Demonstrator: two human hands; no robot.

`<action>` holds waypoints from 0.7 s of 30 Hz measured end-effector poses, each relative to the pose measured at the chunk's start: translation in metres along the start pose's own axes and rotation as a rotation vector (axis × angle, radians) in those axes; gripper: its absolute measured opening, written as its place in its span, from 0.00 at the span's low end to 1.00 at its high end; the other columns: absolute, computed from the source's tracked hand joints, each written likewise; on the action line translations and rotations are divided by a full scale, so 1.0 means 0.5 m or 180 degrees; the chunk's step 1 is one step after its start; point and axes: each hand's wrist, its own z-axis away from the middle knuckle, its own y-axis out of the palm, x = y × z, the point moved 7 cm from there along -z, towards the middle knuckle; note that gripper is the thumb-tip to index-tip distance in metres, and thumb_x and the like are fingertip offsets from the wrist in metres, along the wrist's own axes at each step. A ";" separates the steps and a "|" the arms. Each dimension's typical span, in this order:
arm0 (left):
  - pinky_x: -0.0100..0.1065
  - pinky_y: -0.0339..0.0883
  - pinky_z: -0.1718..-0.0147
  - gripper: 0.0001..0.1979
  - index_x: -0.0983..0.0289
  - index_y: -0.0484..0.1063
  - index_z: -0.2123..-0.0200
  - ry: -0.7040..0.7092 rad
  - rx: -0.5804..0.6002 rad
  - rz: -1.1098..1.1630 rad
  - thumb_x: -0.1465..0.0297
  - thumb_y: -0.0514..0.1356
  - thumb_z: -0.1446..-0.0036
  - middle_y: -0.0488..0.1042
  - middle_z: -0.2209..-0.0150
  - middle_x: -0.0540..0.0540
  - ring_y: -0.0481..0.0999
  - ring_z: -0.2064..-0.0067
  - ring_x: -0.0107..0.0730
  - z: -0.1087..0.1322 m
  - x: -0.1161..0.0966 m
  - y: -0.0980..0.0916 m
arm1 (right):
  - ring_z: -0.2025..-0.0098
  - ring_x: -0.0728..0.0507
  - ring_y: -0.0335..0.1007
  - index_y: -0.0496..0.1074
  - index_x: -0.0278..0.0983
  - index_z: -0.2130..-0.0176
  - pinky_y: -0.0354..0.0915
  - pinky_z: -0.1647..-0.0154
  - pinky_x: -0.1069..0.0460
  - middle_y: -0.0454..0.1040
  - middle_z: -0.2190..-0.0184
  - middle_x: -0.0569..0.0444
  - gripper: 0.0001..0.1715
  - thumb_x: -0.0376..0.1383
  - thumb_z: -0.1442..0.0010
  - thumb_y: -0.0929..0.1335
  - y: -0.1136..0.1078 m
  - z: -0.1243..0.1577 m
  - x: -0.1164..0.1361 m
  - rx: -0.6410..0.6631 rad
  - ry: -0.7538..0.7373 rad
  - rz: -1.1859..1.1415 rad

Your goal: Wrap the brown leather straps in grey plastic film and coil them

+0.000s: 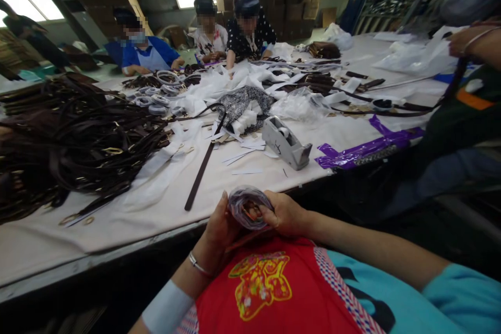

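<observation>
Red apron (pixel 219 313) cloth with a yellow-outlined print fills the bottom of the view, and both forearms reach forward over it, elbows bent and wrists close together. The left hand (pixel 217 227) rises beside the coil (pixel 237 204), its thumb pointing up along the near side; a bangle (pixel 197 264) and a white cuff (pixel 168 305) circle that arm. The right hand (pixel 289 214) comes in from the other side, thumb bent over the coil's edge toward the hole. Both hands grip the coil between them, though most of the left fingers are hidden behind it.

The coil is greyish and glossy, wound in several layers, with orange and fingertips showing in its round opening. It is held above the lap, just before the table's (pixel 117 229) near edge.

Beyond it on the cloth stand a tape dispenser (pixel 285 143), paper slips (pixel 250 145) and one dark strap (pixel 201 180) lying slantwise. A tangled strap pile (pixel 90 141) covers the left side; purple tape (pixel 352 155) lies at the right edge. Across the table, crumpled white wrapping (pixel 301 105) and patterned cloth (pixel 230 104) lie before three seated co-workers (pixel 152 57).
</observation>
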 end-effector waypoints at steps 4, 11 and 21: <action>0.33 0.67 0.67 0.28 0.70 0.78 0.62 -0.0784 0.0656 -0.1437 0.48 0.61 0.45 0.78 0.68 0.60 0.74 0.69 0.36 0.022 -0.010 -0.002 | 0.71 0.40 0.73 0.70 0.30 0.60 0.63 0.71 0.50 0.78 0.70 0.43 0.17 0.43 0.40 0.66 0.008 0.016 0.005 0.0939 -0.0590 0.1686; 0.29 0.64 0.71 0.14 0.63 0.80 0.65 -0.0433 0.0880 -0.3570 0.59 0.62 0.42 0.79 0.69 0.54 0.73 0.70 0.35 0.028 -0.011 0.039 | 0.73 0.42 0.74 0.69 0.32 0.58 0.60 0.73 0.53 0.78 0.71 0.48 0.14 0.40 0.37 0.64 0.049 0.032 0.029 0.1863 -0.1139 0.1916; 0.35 0.66 0.52 0.19 0.65 0.75 0.49 -0.0572 0.0517 -0.2216 0.61 0.59 0.38 0.76 0.53 0.59 0.73 0.51 0.42 0.093 0.066 -0.017 | 0.64 0.43 0.72 0.67 0.30 0.50 0.64 0.68 0.51 0.73 0.56 0.43 0.23 0.48 0.31 0.61 0.054 0.069 -0.012 0.1686 -0.1164 0.0932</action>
